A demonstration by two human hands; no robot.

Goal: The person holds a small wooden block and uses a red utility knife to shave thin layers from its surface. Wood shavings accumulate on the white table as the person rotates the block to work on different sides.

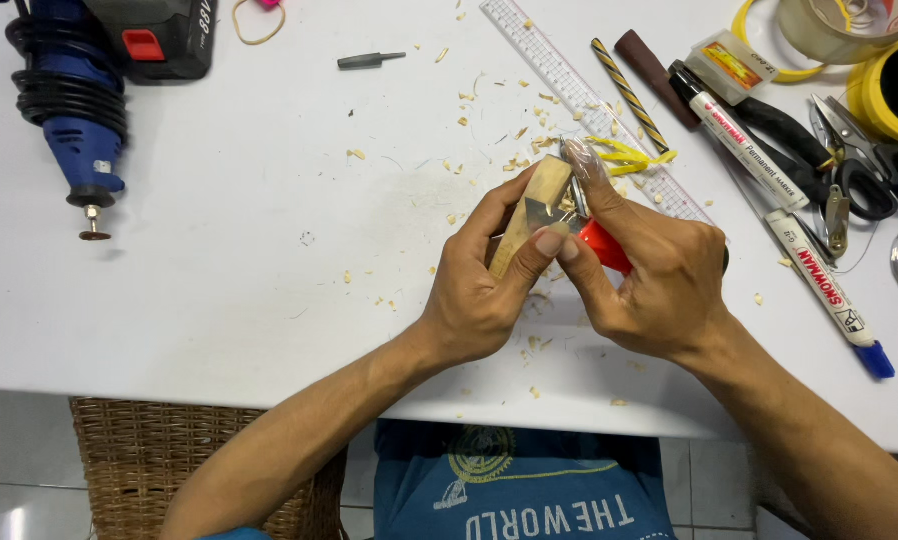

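Near the table's front edge, the left hand grips a wood block; the right hand is closed round a red-handled knife, blade on the wood; best shave thin, thumbs bracing, cutting away from fingers.

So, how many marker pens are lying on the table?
2. One black-capped marker lies beside the clear ruler; one blue-capped marker lies nearer the table edge, right of the right hand. Others may be hidden under the tools.

Tools crowd right; rotary tool left
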